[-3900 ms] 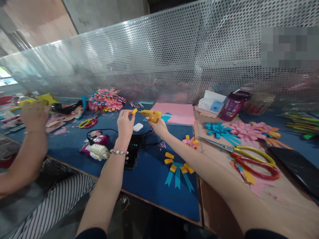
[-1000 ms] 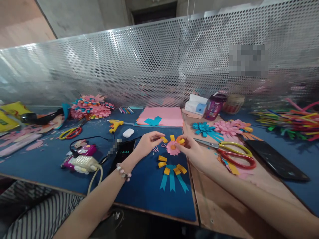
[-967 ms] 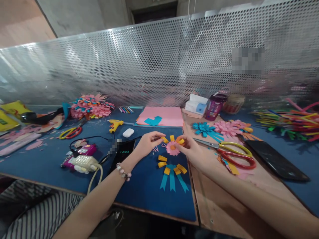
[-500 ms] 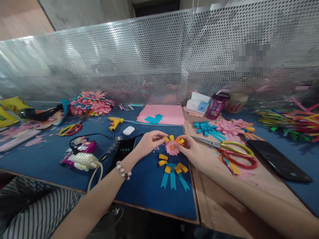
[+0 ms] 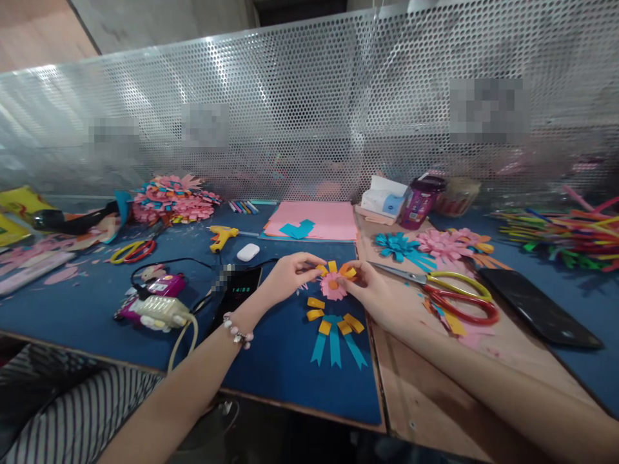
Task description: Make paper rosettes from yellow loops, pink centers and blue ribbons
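Between my two hands is a pink paper flower with an orange centre and yellow-orange paper loops around its far side. My left hand is closed, its thumb and fingertips pinching the flower's left edge at a yellow loop. On the other side, my right hand grips the right edge, thumb on the pink petals and fingers partly hidden behind. Just below on the blue table lie loose yellow paper loops and blue paper ribbons with notched ends and more loops at their top.
Red-and-yellow-handled scissors and a dark phone lie to the right. Behind are pink paper sheets and a yellow glue gun. A power strip with cords sits left. Finished paper flowers lie on the brown board.
The view has shifted very slightly. Both hands stay on the paper flower in almost the same pose.
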Motion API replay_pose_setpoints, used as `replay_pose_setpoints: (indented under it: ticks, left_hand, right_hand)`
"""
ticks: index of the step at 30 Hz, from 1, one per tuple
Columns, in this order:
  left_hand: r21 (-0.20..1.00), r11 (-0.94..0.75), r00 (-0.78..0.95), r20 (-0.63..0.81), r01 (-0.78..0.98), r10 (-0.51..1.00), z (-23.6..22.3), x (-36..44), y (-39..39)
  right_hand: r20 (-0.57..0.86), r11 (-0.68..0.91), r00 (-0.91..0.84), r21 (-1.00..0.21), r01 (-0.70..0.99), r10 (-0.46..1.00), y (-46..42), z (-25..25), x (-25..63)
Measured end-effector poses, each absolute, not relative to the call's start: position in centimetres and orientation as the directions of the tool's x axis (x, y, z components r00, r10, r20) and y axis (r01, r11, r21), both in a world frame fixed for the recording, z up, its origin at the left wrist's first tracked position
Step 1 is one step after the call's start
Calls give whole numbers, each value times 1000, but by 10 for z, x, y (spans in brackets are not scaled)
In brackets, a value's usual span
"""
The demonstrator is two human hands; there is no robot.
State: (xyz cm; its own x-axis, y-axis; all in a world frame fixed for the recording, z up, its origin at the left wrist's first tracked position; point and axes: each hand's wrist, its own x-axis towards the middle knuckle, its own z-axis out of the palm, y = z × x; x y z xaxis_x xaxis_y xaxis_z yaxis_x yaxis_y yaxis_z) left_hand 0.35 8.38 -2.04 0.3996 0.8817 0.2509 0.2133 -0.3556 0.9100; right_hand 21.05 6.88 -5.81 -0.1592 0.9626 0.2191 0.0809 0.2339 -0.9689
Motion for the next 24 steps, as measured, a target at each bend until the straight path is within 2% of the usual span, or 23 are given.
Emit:
replay_pose_setpoints:
  ticks: [13,24]
  left_hand:
    - [893,-365,400,244,261,883,-13,4,80]
    - [889,-376,399,255,260,881,-13,4,79]
  right_hand:
    - [257,268,-120,-960,85,959,70,-62,209]
    - [221,229,-128,-972,56,967,67,-58,207]
